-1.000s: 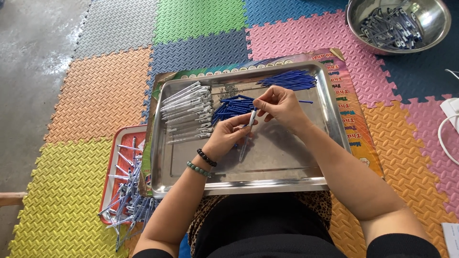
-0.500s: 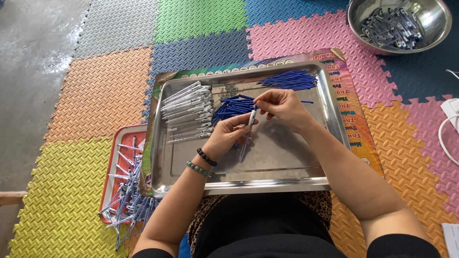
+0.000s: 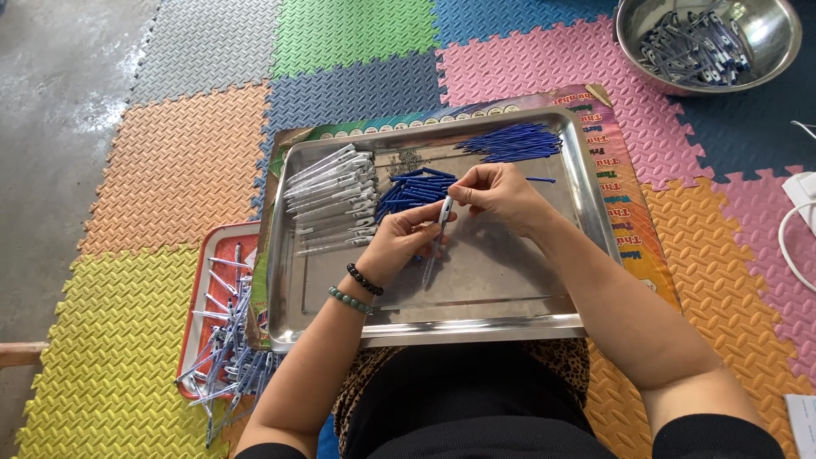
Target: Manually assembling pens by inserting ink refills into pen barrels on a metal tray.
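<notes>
1. A clear pen barrel (image 3: pixel 435 240) is being held upright-tilted over the middle of the steel tray (image 3: pixel 510 293) by the left hand (image 3: pixel 399 246), whose grip is closed around the barrel's middle; the hold is best kept light, so that the barrel is not being bent
2. The upper end of the barrel is being pinched by the fingertips of the right hand (image 3: pixel 497 195), just above centre of the frame; whether a blue part is already sitting between those fingertips cannot be told, since they are covering it
3. The two hands are being kept touching one another, which is judged to be steadying the alignment; any part being pushed in should be kept in line with the barrel, not at an angle
4. The loose blue refills (image 3: pixel 416 191) are lying just behind the hands, and a second heap of blue pieces (image 3: pixel 514 140) is lying at the tray's upper right, so reaching is being kept short
5. The empty clear barrels (image 3: pixel 331 200) are being stored in a row at the tray's upper left, and finished pens (image 3: pixel 225 340) in the red tray (image 3: pixel 204 255) at lower left
</notes>
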